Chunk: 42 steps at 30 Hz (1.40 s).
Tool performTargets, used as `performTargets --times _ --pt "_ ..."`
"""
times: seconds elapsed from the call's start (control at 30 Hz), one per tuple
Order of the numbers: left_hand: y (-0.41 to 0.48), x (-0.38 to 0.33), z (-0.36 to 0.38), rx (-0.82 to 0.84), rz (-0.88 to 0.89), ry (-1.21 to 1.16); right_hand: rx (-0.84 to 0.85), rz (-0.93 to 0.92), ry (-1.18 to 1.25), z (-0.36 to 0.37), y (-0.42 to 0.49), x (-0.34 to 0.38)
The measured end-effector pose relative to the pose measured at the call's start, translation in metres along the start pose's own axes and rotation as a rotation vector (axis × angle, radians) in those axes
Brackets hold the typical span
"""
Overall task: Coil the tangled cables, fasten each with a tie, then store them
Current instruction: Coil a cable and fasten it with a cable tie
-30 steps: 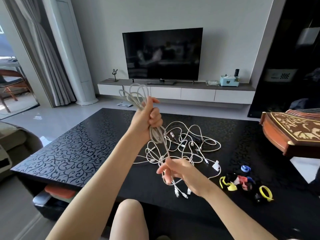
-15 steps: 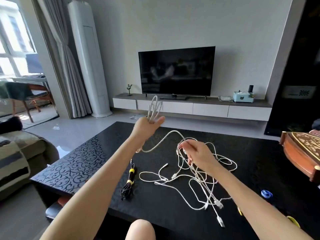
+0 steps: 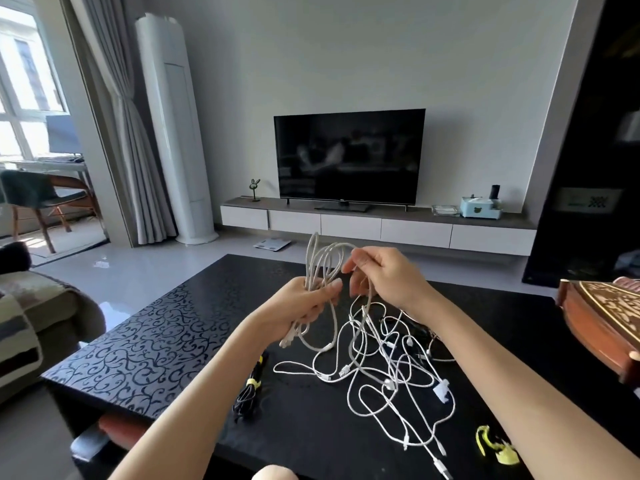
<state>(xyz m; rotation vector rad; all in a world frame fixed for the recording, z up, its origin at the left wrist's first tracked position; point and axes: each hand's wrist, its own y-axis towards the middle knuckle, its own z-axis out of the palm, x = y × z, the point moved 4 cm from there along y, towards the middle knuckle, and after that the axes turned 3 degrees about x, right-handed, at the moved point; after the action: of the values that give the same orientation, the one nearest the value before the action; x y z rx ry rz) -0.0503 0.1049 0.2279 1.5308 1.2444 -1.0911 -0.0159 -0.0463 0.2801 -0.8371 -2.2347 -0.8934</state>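
Gripping a bundle of white cable loops (image 3: 323,259), the left hand (image 3: 299,304) has its fingers and thumb curled round the middle of it, so the loops stand up above the fist and a few ends hang out below. The right hand (image 3: 386,277) is just beside it, at about the same height, pinching one strand at the top of the loops between thumb and forefinger while the other fingers curl loosely underneath. From that hand the strand drops down into the tangle of white cables (image 3: 384,372), which lies spread over the black patterned table (image 3: 156,344) below and to the right of both hands, with plugs showing here and there among the strands. Left of the tangle, near the left forearm, a black cable (image 3: 247,393) lies coiled on the table with a yellow tie round its middle. A loose yellow tie (image 3: 495,446) lies on the table near the right forearm. A carved wooden instrument (image 3: 602,320) sits at the table's right edge, and a dark television (image 3: 349,157) stands on a low white cabinet (image 3: 381,228) against the far wall.
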Motion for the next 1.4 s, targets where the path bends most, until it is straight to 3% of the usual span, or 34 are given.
performTargets --times 0.07,0.1,0.23,0.43,0.57,0.73,0.9,1.0,1.1,1.17,1.27,1.33,1.4 --pt "0.002 0.001 0.008 -0.045 -0.035 -0.024 -0.142 -0.033 -0.540 -0.003 0.000 0.004" --pt "0.003 0.001 0.011 -0.064 -0.051 -0.059 -0.205 -0.057 -0.614 -0.004 -0.001 0.005" --pt "0.007 0.002 0.030 0.021 -0.048 -0.319 -0.217 -0.077 -0.271 -0.006 0.002 0.003" --pt "0.010 0.008 0.054 0.071 -0.091 -0.513 -0.254 -0.028 -0.138 -0.011 0.002 -0.002" --pt "0.012 0.010 0.060 0.052 -0.053 -0.485 -0.220 0.015 -0.210 -0.012 0.001 -0.010" --pt "0.019 0.006 0.063 0.017 0.001 -0.628 -0.272 -0.026 -0.457 -0.005 -0.002 -0.007" --pt "0.022 -0.002 0.070 0.053 0.039 -0.663 -0.373 -0.082 -0.433 -0.009 -0.001 -0.007" --pt "0.023 -0.007 0.068 0.022 0.072 -0.566 -0.282 0.016 -0.024 -0.010 -0.006 -0.022" --pt "0.024 -0.019 0.065 0.006 0.128 -0.519 -0.023 0.163 0.442 0.018 -0.027 -0.042" --pt "0.025 -0.031 0.064 0.021 0.178 -0.577 0.178 0.191 0.556 0.041 -0.048 -0.053" --pt "0.023 -0.046 0.051 -0.077 0.209 -0.578 0.312 0.203 0.523 0.058 -0.082 -0.069" --pt "0.017 -0.048 0.037 -0.204 0.177 -0.520 0.249 0.206 0.420 0.054 -0.102 -0.082" --pt "0.013 -0.041 0.025 -0.330 0.081 -0.447 0.182 0.204 0.167 0.043 -0.117 -0.088"
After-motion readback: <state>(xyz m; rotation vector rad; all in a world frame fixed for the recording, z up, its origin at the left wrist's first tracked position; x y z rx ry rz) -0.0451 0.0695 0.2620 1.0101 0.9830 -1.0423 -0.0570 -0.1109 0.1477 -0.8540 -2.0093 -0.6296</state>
